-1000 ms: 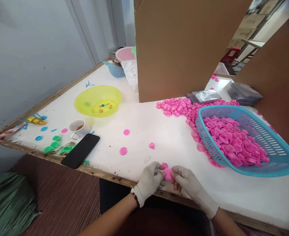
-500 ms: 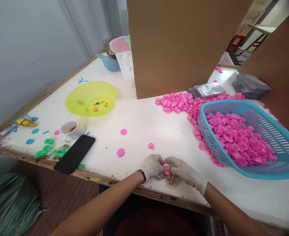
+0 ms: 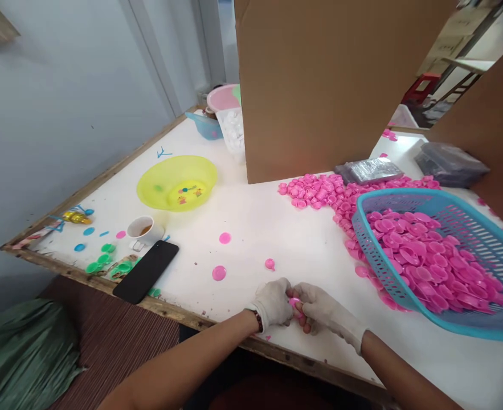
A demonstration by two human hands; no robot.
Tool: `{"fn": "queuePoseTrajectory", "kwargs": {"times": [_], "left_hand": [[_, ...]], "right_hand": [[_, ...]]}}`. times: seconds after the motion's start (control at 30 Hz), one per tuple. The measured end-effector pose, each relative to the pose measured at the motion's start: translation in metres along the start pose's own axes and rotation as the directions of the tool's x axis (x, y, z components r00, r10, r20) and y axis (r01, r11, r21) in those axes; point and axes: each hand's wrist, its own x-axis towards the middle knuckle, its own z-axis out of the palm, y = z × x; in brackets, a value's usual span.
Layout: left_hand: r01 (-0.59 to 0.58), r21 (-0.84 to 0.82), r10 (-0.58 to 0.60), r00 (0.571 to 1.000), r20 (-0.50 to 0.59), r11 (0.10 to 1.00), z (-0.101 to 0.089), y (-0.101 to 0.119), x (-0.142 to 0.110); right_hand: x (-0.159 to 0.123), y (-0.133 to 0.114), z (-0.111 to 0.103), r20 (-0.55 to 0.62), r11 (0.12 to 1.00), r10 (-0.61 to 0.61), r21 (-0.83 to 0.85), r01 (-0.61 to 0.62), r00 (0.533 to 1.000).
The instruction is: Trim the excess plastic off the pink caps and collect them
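Observation:
My left hand [image 3: 273,303], in a pale glove with bare fingertips, is closed on a small pink plastic piece [image 3: 294,302] near the table's front edge. Gripping the same piece from the other side is my right hand [image 3: 322,307], gloved the same way. Fingers cover much of the piece, so its full shape is hidden. Just beyond my hands lies a small pink cup-like piece [image 3: 270,264] on the white table [image 3: 251,228]. Two flat pink discs [image 3: 219,273] rest to the left of it.
A blue basket [image 3: 405,285] of pink pieces stands right, beside a pink heap [image 3: 315,191]. Behind rises a cardboard sheet [image 3: 319,85]. Leftward are a yellow bowl [image 3: 148,188], a white cup [image 3: 152,233], a black phone [image 3: 146,272] and green pieces [image 3: 104,259].
The view has shifted, so the table's contents appear lower and mostly farther right. Both hands stay together on the pink piece, which now looks turned and more covered by fingers.

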Motion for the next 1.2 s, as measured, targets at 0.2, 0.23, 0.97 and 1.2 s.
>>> {"fn": "queuePoseTrajectory", "kwargs": {"times": [0.2, 0.23, 0.97, 1.2], "left_hand": [[-0.154, 0.235, 0.148, 0.988, 0.039, 0.960, -0.043, 0.001, -0.021], [-0.165, 0.300, 0.187, 0.981, -0.045, 0.940, -0.058, -0.002, -0.022], [-0.039, 0.245, 0.206, 0.682, -0.702, 0.969, -0.125, -0.051, -0.036], [-0.196, -0.500, 0.092, 0.970, -0.226, 0.844, -0.002, -0.011, -0.077]], "right_hand": [[-0.026, -0.004, -0.009, -0.176, 0.972, -0.133, 0.166, 0.163, 0.975], [-0.037, -0.006, -0.018, -0.281, 0.926, -0.190, 0.266, 0.267, 0.941], [0.001, 0.029, 0.030, -0.015, 0.293, -0.804, -0.879, 0.375, 0.594], [-0.059, 0.012, 0.030, -0.354, 0.905, -0.387, -0.321, 0.278, 0.851]]}}
